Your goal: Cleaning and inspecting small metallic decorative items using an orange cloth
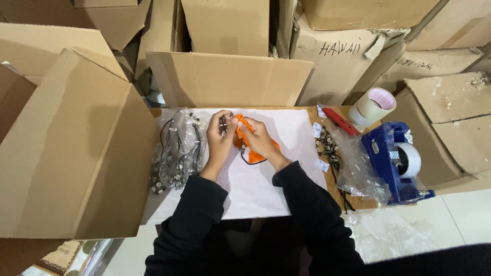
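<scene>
My left hand (220, 138) and my right hand (257, 139) meet over a white sheet (255, 189) on the table. Between them they hold a small orange pouch (241, 134) and a black cord with small metal pieces (223, 122). The left fingers pinch the cord at the pouch's top edge. The right hand grips the orange pouch from the right. A loop of black cord (251, 159) hangs below the right hand onto the sheet. Both arms wear black sleeves.
A pile of bagged black cords (176, 148) lies left of my hands. More cords and clear bags (340, 163) lie to the right, beside a red cutter (340, 121), a tape roll (375, 106) and a blue tape dispenser (391, 163). Cardboard boxes (71, 153) surround the table.
</scene>
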